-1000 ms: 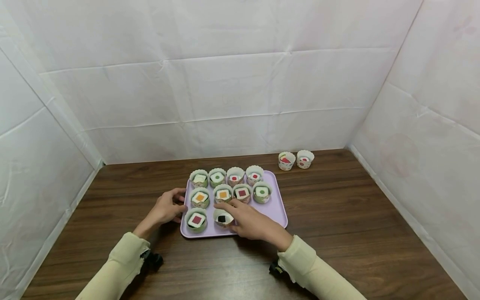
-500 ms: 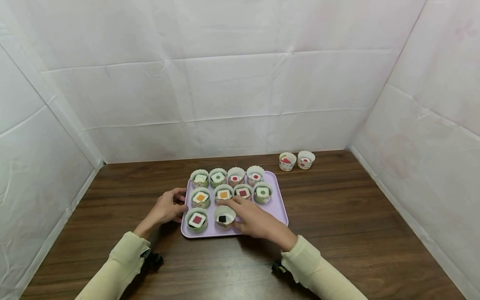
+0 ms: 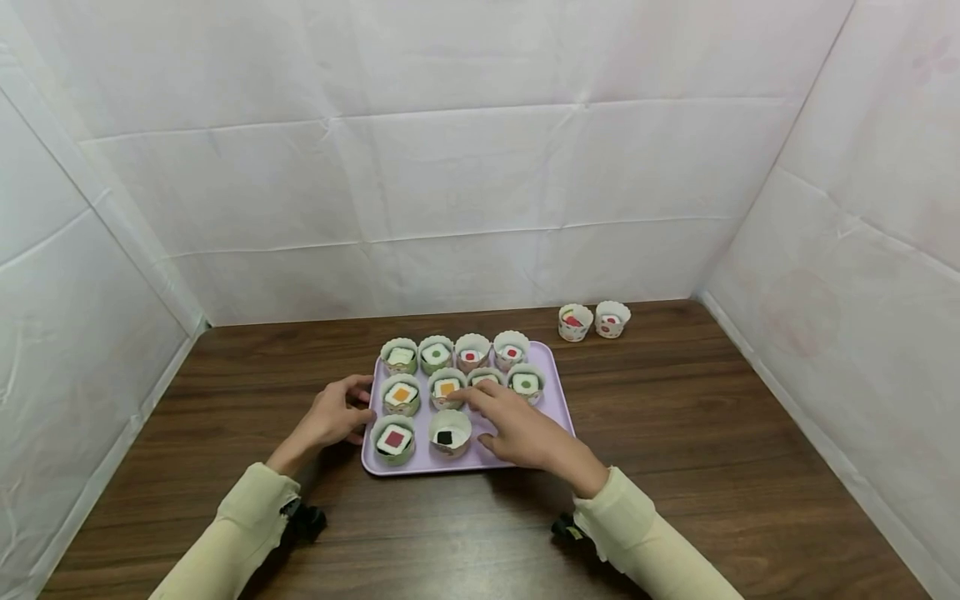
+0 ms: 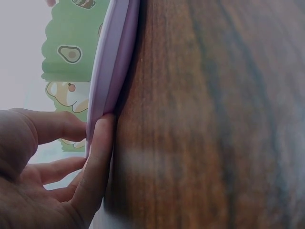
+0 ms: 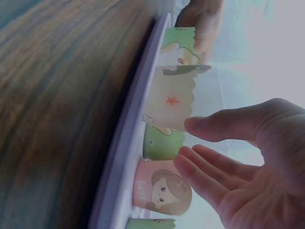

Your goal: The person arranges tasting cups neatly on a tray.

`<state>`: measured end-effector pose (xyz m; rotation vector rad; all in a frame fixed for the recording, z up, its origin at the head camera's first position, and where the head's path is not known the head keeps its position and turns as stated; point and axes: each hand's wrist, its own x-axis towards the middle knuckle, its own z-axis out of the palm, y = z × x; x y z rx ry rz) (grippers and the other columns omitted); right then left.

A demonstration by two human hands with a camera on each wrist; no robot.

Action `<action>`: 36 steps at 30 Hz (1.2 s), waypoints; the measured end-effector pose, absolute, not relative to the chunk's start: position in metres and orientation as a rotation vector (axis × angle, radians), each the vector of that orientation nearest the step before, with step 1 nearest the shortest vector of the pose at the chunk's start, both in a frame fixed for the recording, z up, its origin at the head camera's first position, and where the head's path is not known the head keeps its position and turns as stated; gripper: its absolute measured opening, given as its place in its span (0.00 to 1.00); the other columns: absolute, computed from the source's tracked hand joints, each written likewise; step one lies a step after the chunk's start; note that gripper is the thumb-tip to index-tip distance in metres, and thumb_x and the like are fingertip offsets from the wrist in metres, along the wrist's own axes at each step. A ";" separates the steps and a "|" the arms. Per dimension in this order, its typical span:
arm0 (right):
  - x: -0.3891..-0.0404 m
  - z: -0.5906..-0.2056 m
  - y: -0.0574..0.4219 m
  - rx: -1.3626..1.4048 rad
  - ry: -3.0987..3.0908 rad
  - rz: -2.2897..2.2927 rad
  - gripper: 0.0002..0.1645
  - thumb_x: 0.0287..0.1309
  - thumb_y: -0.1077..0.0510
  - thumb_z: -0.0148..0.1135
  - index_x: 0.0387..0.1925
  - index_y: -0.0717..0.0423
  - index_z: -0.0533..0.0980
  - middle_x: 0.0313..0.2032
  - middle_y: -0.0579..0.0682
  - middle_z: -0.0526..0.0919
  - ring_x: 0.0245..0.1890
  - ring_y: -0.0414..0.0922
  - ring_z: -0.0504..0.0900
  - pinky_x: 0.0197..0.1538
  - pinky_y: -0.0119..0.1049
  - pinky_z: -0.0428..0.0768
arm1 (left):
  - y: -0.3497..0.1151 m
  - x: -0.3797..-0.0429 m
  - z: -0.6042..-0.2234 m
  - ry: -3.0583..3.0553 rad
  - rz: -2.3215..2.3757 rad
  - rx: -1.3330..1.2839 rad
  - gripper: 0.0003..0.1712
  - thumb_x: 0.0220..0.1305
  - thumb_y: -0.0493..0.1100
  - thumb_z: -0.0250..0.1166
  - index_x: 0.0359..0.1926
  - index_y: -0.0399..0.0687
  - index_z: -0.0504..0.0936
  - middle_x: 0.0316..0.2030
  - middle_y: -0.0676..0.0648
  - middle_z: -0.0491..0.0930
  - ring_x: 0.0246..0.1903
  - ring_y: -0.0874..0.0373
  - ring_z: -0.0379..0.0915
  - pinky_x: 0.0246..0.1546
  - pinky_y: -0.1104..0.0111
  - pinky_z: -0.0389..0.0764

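Observation:
In the head view, my left hand (image 3: 333, 415) holds the left edge of a lilac tray (image 3: 543, 417). The left wrist view puts the tray's rim (image 4: 107, 62) between the thumb and fingers. My right hand (image 3: 513, 425) hovers over the tray's front right with fingers loosely bent and nothing in them. Just left of its thumb stands a pale paper baking cup (image 3: 452, 450) with a black-topped piece inside. In the right wrist view, the thumb tip overlaps the rim of this star-printed cup (image 5: 162, 100). A green cup with a red-centred sushi-like piece (image 3: 394, 439) sits at the tray's front left.
Several green and pink baking cups with sushi-like pieces fill the tray's two back rows, including a green cup (image 3: 401, 398) at left. Two white cups, one with a red piece (image 3: 573, 322), stand on the wooden table (image 3: 675, 417) behind the tray. White sheeting (image 3: 450, 183) encloses the table.
My right hand has let go of the pale cup with the black-topped piece and drawn back to the right, its fingers spreading. The left hand stays at the tray's edge.

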<state>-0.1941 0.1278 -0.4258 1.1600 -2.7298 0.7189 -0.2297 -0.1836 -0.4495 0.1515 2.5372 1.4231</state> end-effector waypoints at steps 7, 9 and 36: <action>-0.198 -0.420 0.138 1.092 -2.695 0.703 0.37 0.52 0.70 0.70 0.65 0.52 0.74 0.60 0.54 0.79 0.52 0.50 0.83 0.52 0.47 0.86 | -0.183 -0.229 -0.447 2.537 1.417 0.156 0.38 0.64 0.29 0.62 0.74 0.33 0.65 0.56 0.30 0.73 0.34 0.55 0.80 0.29 0.61 0.92; -0.199 -0.418 0.141 1.082 -2.681 0.728 0.36 0.52 0.70 0.70 0.65 0.53 0.75 0.58 0.55 0.80 0.49 0.50 0.85 0.53 0.48 0.85 | -0.183 -0.230 -0.447 2.539 1.414 0.158 0.37 0.64 0.29 0.62 0.74 0.33 0.65 0.56 0.30 0.73 0.33 0.55 0.80 0.29 0.61 0.92; -0.216 -0.412 0.200 0.880 -2.613 0.896 0.31 0.55 0.68 0.73 0.61 0.60 0.76 0.53 0.61 0.82 0.49 0.56 0.87 0.48 0.49 0.90 | -0.183 -0.230 -0.448 2.539 1.404 0.152 0.37 0.64 0.29 0.62 0.74 0.33 0.65 0.55 0.30 0.73 0.32 0.56 0.80 0.29 0.61 0.92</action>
